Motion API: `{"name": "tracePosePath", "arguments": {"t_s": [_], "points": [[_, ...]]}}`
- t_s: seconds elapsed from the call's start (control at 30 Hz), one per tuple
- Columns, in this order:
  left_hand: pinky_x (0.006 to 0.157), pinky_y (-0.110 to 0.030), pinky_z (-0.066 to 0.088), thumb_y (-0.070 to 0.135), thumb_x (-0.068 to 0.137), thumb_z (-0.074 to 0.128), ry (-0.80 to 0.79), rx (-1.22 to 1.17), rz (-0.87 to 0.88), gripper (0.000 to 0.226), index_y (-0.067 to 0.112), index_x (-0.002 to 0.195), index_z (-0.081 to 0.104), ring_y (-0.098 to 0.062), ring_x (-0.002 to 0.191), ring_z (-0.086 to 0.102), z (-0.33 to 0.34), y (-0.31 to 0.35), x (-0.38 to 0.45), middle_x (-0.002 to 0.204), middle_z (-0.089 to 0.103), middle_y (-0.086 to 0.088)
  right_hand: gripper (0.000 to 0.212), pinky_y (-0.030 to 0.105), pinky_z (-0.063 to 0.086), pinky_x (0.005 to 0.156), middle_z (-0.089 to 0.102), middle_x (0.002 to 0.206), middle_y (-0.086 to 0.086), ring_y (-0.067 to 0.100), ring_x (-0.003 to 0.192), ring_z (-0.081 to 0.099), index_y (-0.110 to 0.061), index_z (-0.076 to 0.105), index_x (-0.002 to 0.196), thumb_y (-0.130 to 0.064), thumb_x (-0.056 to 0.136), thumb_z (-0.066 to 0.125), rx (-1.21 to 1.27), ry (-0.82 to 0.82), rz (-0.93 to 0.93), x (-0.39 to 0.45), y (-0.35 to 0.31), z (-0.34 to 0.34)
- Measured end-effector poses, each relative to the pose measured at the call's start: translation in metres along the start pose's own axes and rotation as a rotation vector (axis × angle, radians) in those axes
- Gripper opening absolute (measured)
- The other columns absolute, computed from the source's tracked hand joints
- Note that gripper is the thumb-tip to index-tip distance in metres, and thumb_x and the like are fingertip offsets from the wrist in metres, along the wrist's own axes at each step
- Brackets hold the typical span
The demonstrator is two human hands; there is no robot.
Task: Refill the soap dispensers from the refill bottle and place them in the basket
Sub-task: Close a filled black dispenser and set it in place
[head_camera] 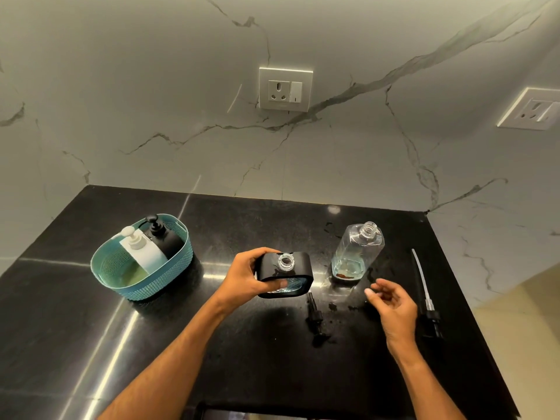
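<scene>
Left hand grips the uncapped black dispenser; right hand hangs relaxed beside the refill bottle, two pumps lying nearby.

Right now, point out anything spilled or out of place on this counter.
Dark wet splotches dot the counter between the small pump and the refill bottle. Both pumps lie loose, the long pump at right.
</scene>
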State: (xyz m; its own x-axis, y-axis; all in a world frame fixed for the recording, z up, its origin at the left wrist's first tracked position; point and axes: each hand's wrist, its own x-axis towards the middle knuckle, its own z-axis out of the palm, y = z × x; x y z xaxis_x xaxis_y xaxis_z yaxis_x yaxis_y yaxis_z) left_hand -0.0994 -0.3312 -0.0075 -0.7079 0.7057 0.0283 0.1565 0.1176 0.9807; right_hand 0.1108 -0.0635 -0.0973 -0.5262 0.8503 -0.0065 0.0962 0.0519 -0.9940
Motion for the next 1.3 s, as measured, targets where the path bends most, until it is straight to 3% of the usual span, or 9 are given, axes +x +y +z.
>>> {"name": "tracePosePath", "arguments": {"t_s": [0.13, 0.27, 0.43, 0.57, 0.7, 0.9, 1.07, 1.3], "points": [[0.097, -0.045, 0.06, 0.005, 0.069, 0.096, 0.008, -0.006, -0.013, 0.055, 0.016, 0.117, 0.073, -0.023, 0.108, 0.072, -0.002, -0.012, -0.012, 0.112, 0.076, -0.004, 0.026, 0.025, 0.057, 0.068, 0.074, 0.083, 0.002, 0.016, 0.073, 0.067, -0.02, 0.074, 0.094, -0.005, 0.078, 0.087, -0.223, -0.085, -0.048, -0.029, 0.0, 0.026], [0.099, -0.042, 0.059, 0.005, 0.069, 0.096, 0.015, 0.007, -0.015, 0.055, 0.015, 0.117, 0.073, -0.021, 0.108, 0.073, -0.002, -0.026, -0.024, 0.112, 0.077, -0.002, 0.024, 0.019, 0.053, 0.06, 0.069, 0.072, -0.008, 0.007, 0.06, 0.061, -0.025, 0.071, 0.087, -0.02, 0.074, 0.091, -0.448, -0.11, -0.106, -0.048, 0.0, 0.056], [0.099, -0.038, 0.059, 0.002, 0.068, 0.096, 0.015, -0.01, -0.02, 0.056, 0.011, 0.118, 0.073, -0.021, 0.109, 0.073, 0.001, -0.039, -0.034, 0.113, 0.077, -0.003, 0.035, 0.017, 0.04, 0.062, 0.061, 0.08, -0.013, 0.004, 0.07, 0.058, -0.025, 0.063, 0.085, -0.045, 0.071, 0.088, -0.75, -0.188, -0.177, -0.062, -0.007, 0.079], [0.098, -0.039, 0.058, 0.005, 0.067, 0.097, 0.016, -0.017, -0.022, 0.055, 0.013, 0.116, 0.073, -0.021, 0.108, 0.073, 0.003, -0.046, -0.037, 0.112, 0.077, -0.003, 0.038, 0.024, 0.04, 0.068, 0.057, 0.083, -0.01, 0.011, 0.077, 0.057, -0.023, 0.058, 0.085, -0.046, 0.072, 0.085, -0.891, -0.235, -0.202, -0.066, -0.007, 0.085], [0.099, -0.043, 0.058, 0.007, 0.068, 0.097, -0.003, -0.022, -0.023, 0.055, 0.013, 0.116, 0.073, -0.022, 0.108, 0.073, 0.003, -0.049, -0.037, 0.112, 0.077, -0.004, 0.031, 0.023, 0.046, 0.072, 0.062, 0.085, -0.011, 0.011, 0.081, 0.064, -0.024, 0.064, 0.091, -0.036, 0.072, 0.085, -0.851, -0.208, -0.159, -0.067, -0.011, 0.081], [0.1, -0.048, 0.058, 0.007, 0.068, 0.097, -0.025, -0.035, -0.042, 0.057, 0.014, 0.119, 0.073, -0.023, 0.11, 0.072, 0.002, -0.051, -0.035, 0.114, 0.076, -0.004, 0.035, 0.038, 0.061, 0.076, 0.068, 0.082, -0.014, 0.004, 0.076, 0.068, -0.027, 0.063, 0.089, -0.02, 0.067, 0.089, -0.627, -0.052, -0.174, -0.062, -0.052, 0.066], [0.1, -0.049, 0.057, 0.005, 0.067, 0.096, -0.042, -0.038, -0.043, 0.057, 0.012, 0.118, 0.073, -0.023, 0.109, 0.073, 0.006, -0.052, -0.031, 0.112, 0.077, -0.005, 0.031, 0.027, 0.06, 0.068, 0.07, 0.079, -0.014, 0.003, 0.073, 0.069, -0.025, 0.07, 0.087, -0.012, 0.067, 0.09, -0.555, -0.092, -0.341, -0.065, -0.111, 0.063], [0.099, -0.048, 0.058, 0.007, 0.066, 0.097, -0.057, -0.023, -0.044, 0.057, 0.013, 0.117, 0.073, -0.021, 0.109, 0.072, 0.012, -0.057, -0.031, 0.111, 0.076, -0.003, 0.032, 0.018, 0.056, 0.077, 0.072, 0.089, -0.015, 0.003, 0.083, 0.069, -0.023, 0.076, 0.095, -0.011, 0.068, 0.089, -0.59, -0.267, -0.545, -0.083, -0.173, 0.067]]}}
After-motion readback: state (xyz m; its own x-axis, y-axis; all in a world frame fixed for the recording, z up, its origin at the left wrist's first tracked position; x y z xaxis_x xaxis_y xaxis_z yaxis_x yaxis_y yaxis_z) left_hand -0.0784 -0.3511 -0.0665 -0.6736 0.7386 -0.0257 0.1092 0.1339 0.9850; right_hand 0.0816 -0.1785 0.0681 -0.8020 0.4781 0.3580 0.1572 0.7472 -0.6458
